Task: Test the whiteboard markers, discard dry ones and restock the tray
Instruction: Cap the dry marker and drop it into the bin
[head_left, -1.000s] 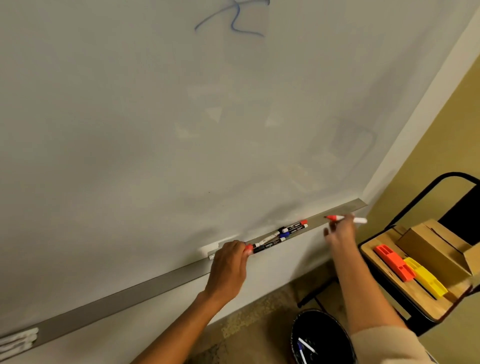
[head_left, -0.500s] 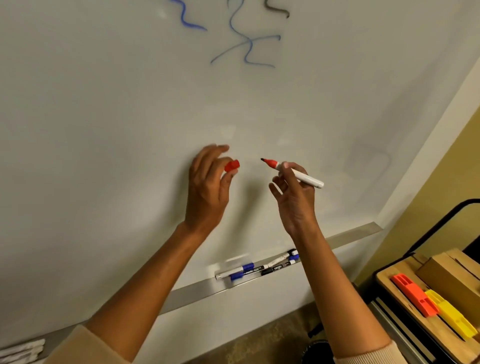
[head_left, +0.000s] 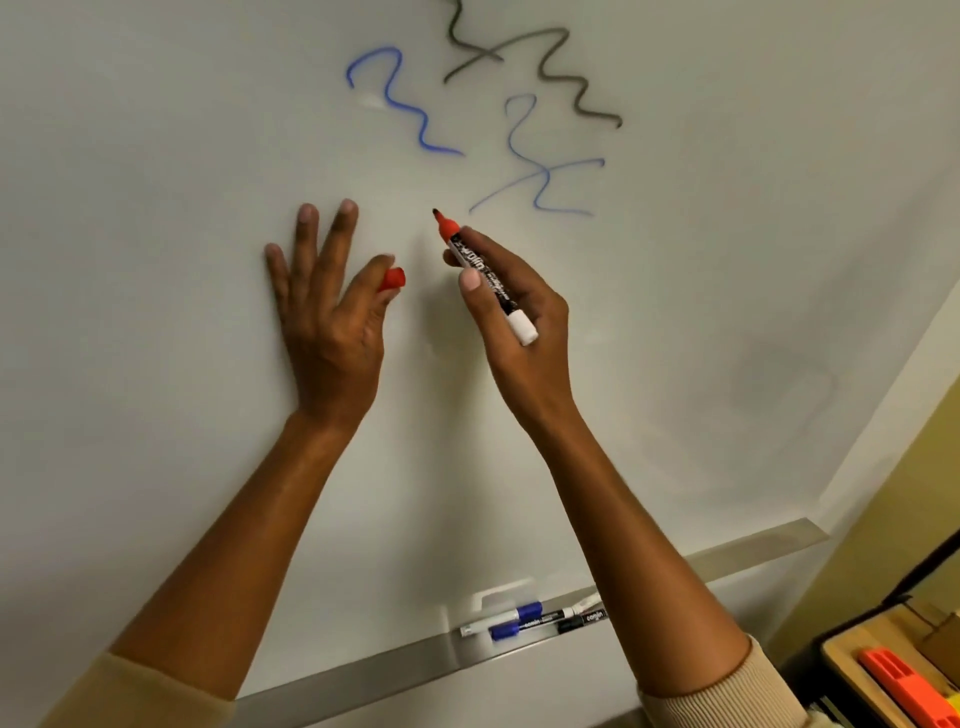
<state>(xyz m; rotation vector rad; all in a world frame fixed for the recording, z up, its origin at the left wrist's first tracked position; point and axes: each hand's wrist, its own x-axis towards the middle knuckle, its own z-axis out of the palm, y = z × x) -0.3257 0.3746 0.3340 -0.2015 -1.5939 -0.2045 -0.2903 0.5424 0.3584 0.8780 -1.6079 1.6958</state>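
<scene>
Whiteboard (head_left: 156, 156) fills most of the view, yellow wall at the right edge. Right hand (head_left: 519, 322) pinches the red marker (head_left: 483, 275) between thumb and curled fingers, uncapped tip pointing up-left, close to the board; cannot tell if the tip touches. White end of the barrel sticks out below the knuckles. Left hand (head_left: 322, 312) pinches the red cap (head_left: 393, 279) between thumb and index finger; its other three fingers are straight and spread, lying against or just off the board. Cap and marker tip sit near each other but apart. Both forearms reach up from the bottom, cream sleeves at the wrists. Above the hands: two blue squiggles (head_left: 400, 98) and grey squiggles (head_left: 561, 73). Below, on the metal tray (head_left: 363, 675) along the board's bottom edge: capped markers (head_left: 524, 621) lying lengthwise, two with blue caps, at least one black, partly hidden behind the right forearm. Bottom right corner: wooden shelf (head_left: 852, 660) holding an orange block (head_left: 904, 686), partly cut off.
</scene>
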